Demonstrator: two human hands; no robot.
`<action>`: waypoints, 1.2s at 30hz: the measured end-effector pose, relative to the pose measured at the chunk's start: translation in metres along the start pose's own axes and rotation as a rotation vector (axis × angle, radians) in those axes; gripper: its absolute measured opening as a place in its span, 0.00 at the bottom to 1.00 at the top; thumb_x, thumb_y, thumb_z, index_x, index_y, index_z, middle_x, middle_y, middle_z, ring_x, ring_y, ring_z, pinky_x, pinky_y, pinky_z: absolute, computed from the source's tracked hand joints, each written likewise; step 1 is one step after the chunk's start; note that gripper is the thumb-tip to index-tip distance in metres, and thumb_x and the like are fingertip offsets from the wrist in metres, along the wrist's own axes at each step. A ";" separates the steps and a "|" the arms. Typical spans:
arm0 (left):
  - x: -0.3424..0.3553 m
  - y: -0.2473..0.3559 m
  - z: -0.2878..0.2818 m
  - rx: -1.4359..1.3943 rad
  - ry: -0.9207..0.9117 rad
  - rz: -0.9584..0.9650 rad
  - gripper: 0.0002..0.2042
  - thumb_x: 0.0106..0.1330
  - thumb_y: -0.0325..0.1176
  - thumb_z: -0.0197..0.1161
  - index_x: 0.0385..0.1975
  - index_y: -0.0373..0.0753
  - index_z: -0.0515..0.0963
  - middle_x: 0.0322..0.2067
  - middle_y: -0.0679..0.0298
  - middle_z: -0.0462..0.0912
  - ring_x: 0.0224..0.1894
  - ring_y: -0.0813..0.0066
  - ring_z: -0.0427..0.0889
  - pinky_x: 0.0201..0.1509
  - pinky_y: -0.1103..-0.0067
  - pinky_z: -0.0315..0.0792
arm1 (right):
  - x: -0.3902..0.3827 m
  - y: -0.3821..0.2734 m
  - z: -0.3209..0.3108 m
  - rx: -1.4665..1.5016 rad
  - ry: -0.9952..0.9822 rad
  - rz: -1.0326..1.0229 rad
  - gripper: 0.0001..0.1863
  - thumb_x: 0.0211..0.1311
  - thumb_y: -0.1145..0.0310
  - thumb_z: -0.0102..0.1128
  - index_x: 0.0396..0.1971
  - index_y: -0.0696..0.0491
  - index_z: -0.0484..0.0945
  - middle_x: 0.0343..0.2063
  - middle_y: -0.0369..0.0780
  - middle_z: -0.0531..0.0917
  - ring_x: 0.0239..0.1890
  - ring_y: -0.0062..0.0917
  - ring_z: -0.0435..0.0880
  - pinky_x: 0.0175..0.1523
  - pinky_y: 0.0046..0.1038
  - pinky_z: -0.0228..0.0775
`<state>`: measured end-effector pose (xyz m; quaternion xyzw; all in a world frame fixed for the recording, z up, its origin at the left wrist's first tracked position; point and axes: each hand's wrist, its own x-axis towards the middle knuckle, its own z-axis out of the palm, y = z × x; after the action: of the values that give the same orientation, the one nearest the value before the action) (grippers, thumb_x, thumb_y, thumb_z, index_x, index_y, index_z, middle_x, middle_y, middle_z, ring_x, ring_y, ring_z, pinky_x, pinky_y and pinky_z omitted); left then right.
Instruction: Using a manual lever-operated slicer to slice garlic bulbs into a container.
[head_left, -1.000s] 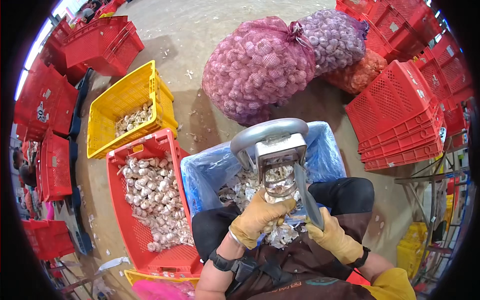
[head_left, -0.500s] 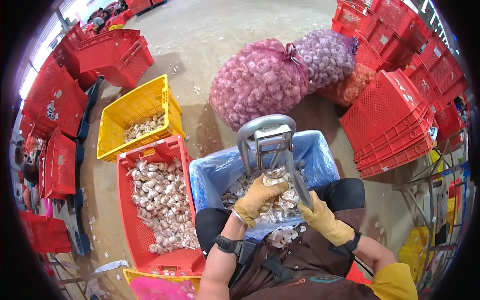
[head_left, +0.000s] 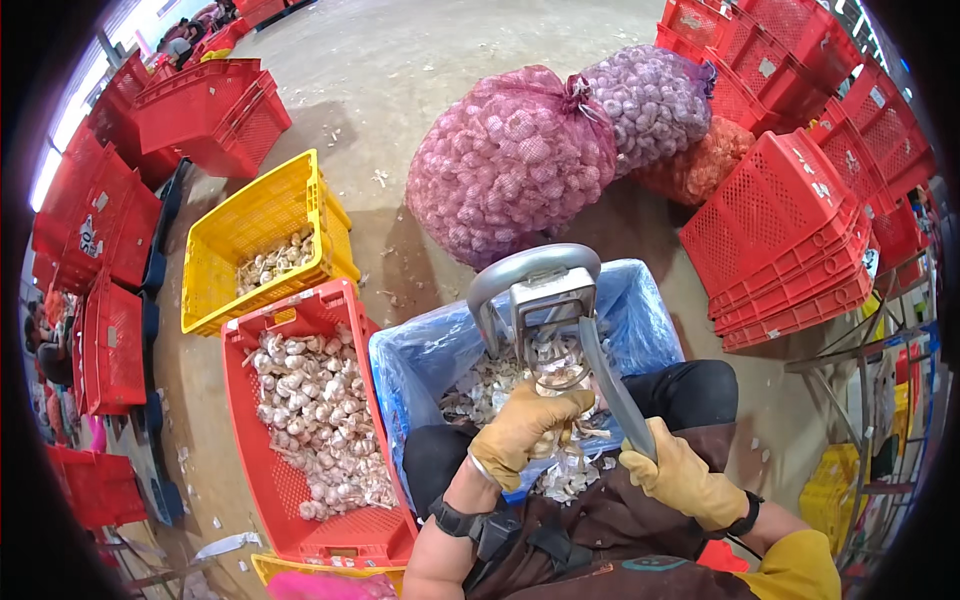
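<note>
Right hand (head_left: 690, 480), mine: gloved — clamped around the lower end of the grey lever (head_left: 614, 385). Left hand (head_left: 525, 430), mine: gloved, fingers curled at the near side of the press (head_left: 553, 292); whether it grips anything, I cannot tell. Press: metal, over the bin (head_left: 645, 310). Bin: blue-lined, scraps (head_left: 470, 390) inside. Red crate (head_left: 355, 545): left of the bin, garlic (head_left: 318, 415) heaped in it. Yellow crate (head_left: 225, 235): beyond the red, less garlic. Sacks (head_left: 510, 165): three, netted — on the floor (head_left: 345, 95) ahead.
</note>
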<state>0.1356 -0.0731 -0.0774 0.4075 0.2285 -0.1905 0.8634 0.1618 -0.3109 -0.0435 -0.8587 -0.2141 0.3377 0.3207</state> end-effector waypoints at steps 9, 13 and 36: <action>-0.005 0.014 0.007 0.042 -0.007 -0.012 0.08 0.56 0.29 0.66 0.33 0.35 0.77 0.22 0.69 0.74 0.20 0.82 0.71 0.22 0.81 0.66 | -0.001 -0.008 -0.006 0.053 -0.057 0.057 0.27 0.65 0.45 0.54 0.45 0.56 0.64 0.28 0.55 0.81 0.33 0.57 0.80 0.36 0.49 0.72; -0.008 0.011 0.007 0.000 0.050 -0.037 0.09 0.56 0.29 0.67 0.33 0.35 0.77 0.22 0.68 0.74 0.20 0.82 0.72 0.21 0.81 0.66 | 0.000 -0.007 -0.007 0.064 -0.069 0.062 0.28 0.65 0.45 0.55 0.45 0.57 0.64 0.28 0.55 0.81 0.34 0.57 0.80 0.36 0.49 0.72; 0.001 0.008 -0.002 0.067 0.062 -0.024 0.12 0.57 0.29 0.69 0.40 0.38 0.77 0.23 0.69 0.78 0.17 0.88 0.71 0.16 0.88 0.61 | 0.069 0.077 0.045 -0.321 0.259 -0.736 0.18 0.61 0.60 0.63 0.46 0.53 0.70 0.33 0.47 0.72 0.25 0.44 0.79 0.26 0.38 0.73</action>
<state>0.1398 -0.0673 -0.0742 0.4394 0.2536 -0.1955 0.8393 0.1884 -0.3066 -0.1534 -0.7993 -0.5143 0.0524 0.3064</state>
